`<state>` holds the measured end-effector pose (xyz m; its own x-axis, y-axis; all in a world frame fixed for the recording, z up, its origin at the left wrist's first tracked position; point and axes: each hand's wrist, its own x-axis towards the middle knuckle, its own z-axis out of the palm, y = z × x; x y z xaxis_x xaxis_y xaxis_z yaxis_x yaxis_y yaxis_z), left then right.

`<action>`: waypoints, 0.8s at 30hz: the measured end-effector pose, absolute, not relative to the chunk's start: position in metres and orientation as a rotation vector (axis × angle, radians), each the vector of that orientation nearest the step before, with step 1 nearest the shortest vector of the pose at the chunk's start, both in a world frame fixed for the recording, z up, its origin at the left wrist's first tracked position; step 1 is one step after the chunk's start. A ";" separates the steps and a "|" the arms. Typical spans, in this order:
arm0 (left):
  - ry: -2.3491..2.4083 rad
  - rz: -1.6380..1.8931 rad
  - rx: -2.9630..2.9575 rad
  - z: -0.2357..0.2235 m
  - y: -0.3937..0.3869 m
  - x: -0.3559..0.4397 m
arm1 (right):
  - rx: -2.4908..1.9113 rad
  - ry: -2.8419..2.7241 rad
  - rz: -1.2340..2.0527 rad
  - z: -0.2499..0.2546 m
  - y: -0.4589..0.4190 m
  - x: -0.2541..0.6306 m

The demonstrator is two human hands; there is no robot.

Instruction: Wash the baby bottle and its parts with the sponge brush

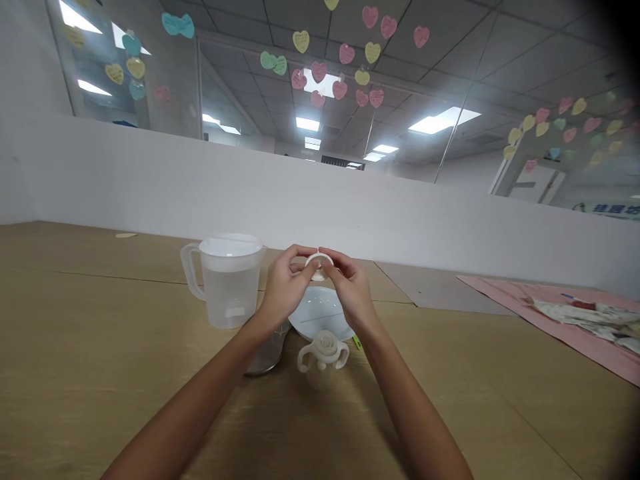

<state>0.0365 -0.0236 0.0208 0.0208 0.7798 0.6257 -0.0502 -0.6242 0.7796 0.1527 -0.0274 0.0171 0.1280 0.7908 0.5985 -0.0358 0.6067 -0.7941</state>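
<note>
Between my left hand (289, 280) and my right hand (349, 280) is a small white round bottle part (319, 259), domed at the top, with fingers and thumbs of both hands closed on its sides. Its exact kind is partly covered by my thumbs. Below the hands, a baby bottle (323, 363) with two side handles stands upright on the table. Behind it lies a pale blue bowl (320, 307), partly hidden by my right wrist. A dark-rimmed clear container (267, 353) is half covered by my left forearm.
A translucent pitcher (231, 293) of water stands to the left. Something small and green (357, 343) shows at the bowl's right edge. A pink cloth (500, 300) with printed fabric (595, 317) lies far right. A white wall (250, 187) runs behind the wooden table (100, 333).
</note>
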 end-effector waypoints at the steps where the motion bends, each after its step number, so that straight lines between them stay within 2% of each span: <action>1: 0.751 1.676 1.631 0.020 -0.024 0.038 | -0.734 -1.303 0.684 0.017 -0.028 0.152; 9: 0.715 1.534 1.722 0.019 -0.022 0.038 | -0.679 -1.187 0.747 0.014 -0.026 0.149; 17: 0.869 1.577 1.830 0.016 -0.016 0.038 | -0.678 -1.212 0.740 0.014 -0.023 0.150; 24: 0.764 1.611 1.720 0.018 -0.018 0.039 | -0.650 -1.245 0.715 0.014 -0.024 0.150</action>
<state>0.0391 -0.0183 0.0176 0.0741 0.7836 0.6169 -0.0185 -0.6174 0.7865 0.1501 -0.0245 0.0142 0.1655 0.7813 0.6018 -0.1260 0.6220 -0.7728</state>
